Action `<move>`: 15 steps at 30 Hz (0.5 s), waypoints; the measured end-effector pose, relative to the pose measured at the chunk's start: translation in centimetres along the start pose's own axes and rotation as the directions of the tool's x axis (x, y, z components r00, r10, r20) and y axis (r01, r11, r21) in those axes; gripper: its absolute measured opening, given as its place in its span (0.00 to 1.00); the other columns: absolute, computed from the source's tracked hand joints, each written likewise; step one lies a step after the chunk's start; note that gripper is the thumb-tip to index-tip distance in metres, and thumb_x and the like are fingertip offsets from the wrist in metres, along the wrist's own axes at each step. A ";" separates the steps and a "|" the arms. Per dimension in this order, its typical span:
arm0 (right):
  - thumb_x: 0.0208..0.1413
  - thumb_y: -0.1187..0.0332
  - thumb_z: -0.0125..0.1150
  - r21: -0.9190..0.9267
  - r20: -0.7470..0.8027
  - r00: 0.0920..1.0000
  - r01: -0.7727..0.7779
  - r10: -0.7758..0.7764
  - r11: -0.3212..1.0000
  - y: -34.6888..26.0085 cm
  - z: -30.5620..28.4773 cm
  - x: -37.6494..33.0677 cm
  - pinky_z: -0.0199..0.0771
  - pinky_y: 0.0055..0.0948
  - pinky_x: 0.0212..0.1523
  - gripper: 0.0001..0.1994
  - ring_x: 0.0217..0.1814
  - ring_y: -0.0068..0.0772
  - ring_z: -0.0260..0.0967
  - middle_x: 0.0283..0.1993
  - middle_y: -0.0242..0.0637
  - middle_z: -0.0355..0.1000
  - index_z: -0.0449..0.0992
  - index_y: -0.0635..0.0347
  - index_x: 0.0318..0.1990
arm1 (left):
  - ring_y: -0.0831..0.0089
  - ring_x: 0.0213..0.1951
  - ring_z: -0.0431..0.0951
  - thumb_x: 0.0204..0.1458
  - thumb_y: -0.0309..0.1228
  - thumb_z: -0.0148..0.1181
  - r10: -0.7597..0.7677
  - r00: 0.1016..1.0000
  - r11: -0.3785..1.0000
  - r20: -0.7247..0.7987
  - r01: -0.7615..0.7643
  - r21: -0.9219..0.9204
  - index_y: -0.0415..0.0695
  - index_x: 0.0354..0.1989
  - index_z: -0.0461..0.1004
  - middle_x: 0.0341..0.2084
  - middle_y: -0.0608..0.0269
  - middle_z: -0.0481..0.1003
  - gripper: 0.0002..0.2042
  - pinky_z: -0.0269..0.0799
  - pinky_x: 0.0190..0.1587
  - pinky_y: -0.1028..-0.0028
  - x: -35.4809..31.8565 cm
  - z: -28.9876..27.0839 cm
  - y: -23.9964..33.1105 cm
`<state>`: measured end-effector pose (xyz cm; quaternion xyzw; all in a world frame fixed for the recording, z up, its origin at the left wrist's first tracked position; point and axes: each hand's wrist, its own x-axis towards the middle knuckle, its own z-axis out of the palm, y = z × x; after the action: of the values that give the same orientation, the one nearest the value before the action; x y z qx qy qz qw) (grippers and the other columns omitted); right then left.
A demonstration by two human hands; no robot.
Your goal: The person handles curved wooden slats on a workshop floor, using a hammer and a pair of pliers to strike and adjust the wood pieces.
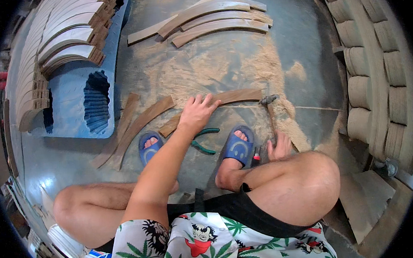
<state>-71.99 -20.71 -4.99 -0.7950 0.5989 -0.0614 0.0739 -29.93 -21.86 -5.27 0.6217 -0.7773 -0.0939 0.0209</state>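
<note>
My left hand [199, 111] lies palm down across a curved wooden strip [240, 96] on the floor, its fingers spread and pressed onto the wood. To the right, my right hand [280, 147] is closed around the lower handle of a hammer [270, 114]. The hammer's dark head is beside the strip's right end. Green-handled pliers [203, 142] lie with their handles apart between my feet. A slim tool with a red end [256, 157], its kind unclear, lies by my right foot.
Curved strips [146, 118] lie left of my hand; several more [219, 18] are piled farther off. Sawdust [263, 60] covers part of the floor. Stacked curved pieces [68, 40] stand on a blue pallet [71, 96] at left. More stacks [357, 88] line the right side.
</note>
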 end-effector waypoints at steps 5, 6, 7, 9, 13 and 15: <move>0.62 0.66 0.75 -0.025 0.135 0.991 0.002 0.001 1.000 1.9 0.3 3.0 0.72 0.57 0.69 0.35 0.68 0.65 0.70 0.68 0.54 0.70 0.69 0.58 0.75 | 0.53 0.65 0.77 0.63 0.33 0.67 -0.108 0.988 0.989 -0.111 0.095 -0.117 0.55 0.73 0.75 0.64 0.56 0.76 0.28 0.72 0.67 0.55 -0.3 0.6 0.0; 0.61 0.67 0.75 -0.028 0.163 0.986 -0.030 0.034 0.999 2.1 0.3 3.3 0.73 0.57 0.69 0.34 0.68 0.65 0.71 0.67 0.54 0.71 0.70 0.59 0.74 | 0.52 0.64 0.77 0.62 0.34 0.69 -0.190 0.973 0.971 -0.129 0.167 -0.171 0.54 0.72 0.75 0.63 0.56 0.77 0.27 0.71 0.67 0.55 -0.6 0.8 0.1; 0.61 0.67 0.75 -0.033 0.191 0.979 -0.063 0.068 0.997 2.4 0.4 3.6 0.73 0.57 0.68 0.34 0.67 0.65 0.71 0.66 0.54 0.72 0.70 0.59 0.74 | 0.52 0.63 0.77 0.62 0.34 0.71 -0.271 0.952 0.945 -0.142 0.235 -0.227 0.53 0.71 0.76 0.62 0.56 0.77 0.27 0.71 0.67 0.55 -0.8 1.0 0.2; 0.60 0.69 0.75 -0.036 0.233 0.970 -0.065 0.072 0.997 2.3 -0.2 4.4 0.74 0.57 0.66 0.30 0.66 0.64 0.72 0.62 0.53 0.74 0.74 0.61 0.70 | 0.52 0.62 0.78 0.61 0.36 0.74 -0.293 0.945 0.937 -0.148 0.253 -0.241 0.52 0.68 0.77 0.59 0.55 0.78 0.26 0.72 0.67 0.55 -1.6 1.5 -0.1; 0.58 0.71 0.73 0.079 0.159 0.981 -0.122 0.108 0.989 1.5 -1.2 5.5 0.78 0.55 0.61 0.23 0.58 0.63 0.77 0.53 0.54 0.78 0.80 0.64 0.62 | 0.54 0.61 0.78 0.61 0.37 0.74 -0.351 0.919 0.905 -0.179 0.284 -0.316 0.53 0.63 0.82 0.56 0.59 0.80 0.21 0.73 0.65 0.55 -1.1 1.0 0.5; 0.59 0.72 0.71 0.276 0.175 0.947 -0.311 0.271 0.909 -0.7 -2.5 6.3 0.80 0.50 0.55 0.21 0.51 0.55 0.79 0.48 0.49 0.80 0.81 0.65 0.61 | 0.55 0.58 0.79 0.60 0.36 0.75 -0.334 0.915 0.918 -0.228 0.261 -0.300 0.54 0.61 0.83 0.54 0.60 0.80 0.20 0.76 0.60 0.55 -0.2 0.2 1.1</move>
<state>-70.09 -26.67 -2.32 -0.6784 0.6883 -0.0870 0.2418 -30.93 -21.38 -5.24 0.7322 -0.6427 -0.1115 0.1960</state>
